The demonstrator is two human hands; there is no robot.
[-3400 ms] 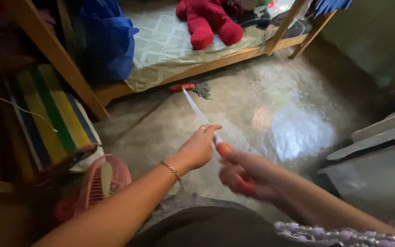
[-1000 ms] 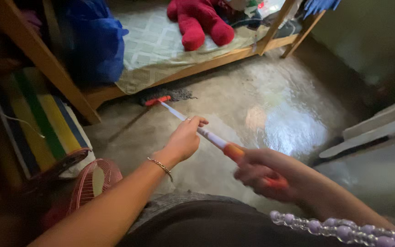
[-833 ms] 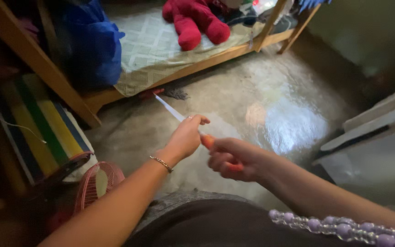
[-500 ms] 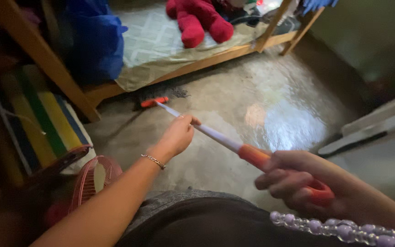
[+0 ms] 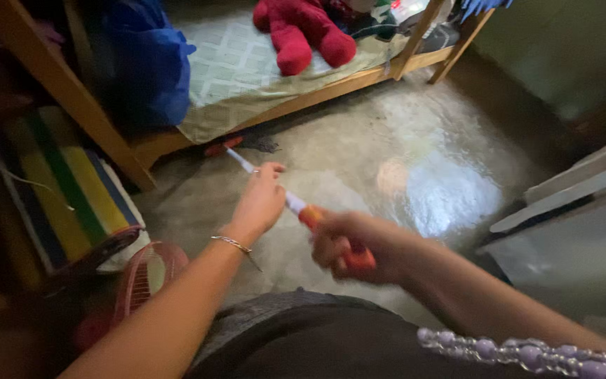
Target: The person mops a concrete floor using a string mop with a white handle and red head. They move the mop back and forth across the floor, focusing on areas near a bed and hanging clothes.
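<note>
Mop handle (image 5: 290, 202) clamped in both hands, long axis up-left toward the bed frame (image 5: 331, 88).
Left hand (image 5: 259, 201) forward on shaft; right hand (image 5: 348, 242) rearward on orange grip; mop head (image 5: 224, 146) beyond, under bed edge.

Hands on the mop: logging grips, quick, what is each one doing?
Left hand: closed around the white mop handle.
Right hand: closed on the handle's orange grip, blurred.
</note>
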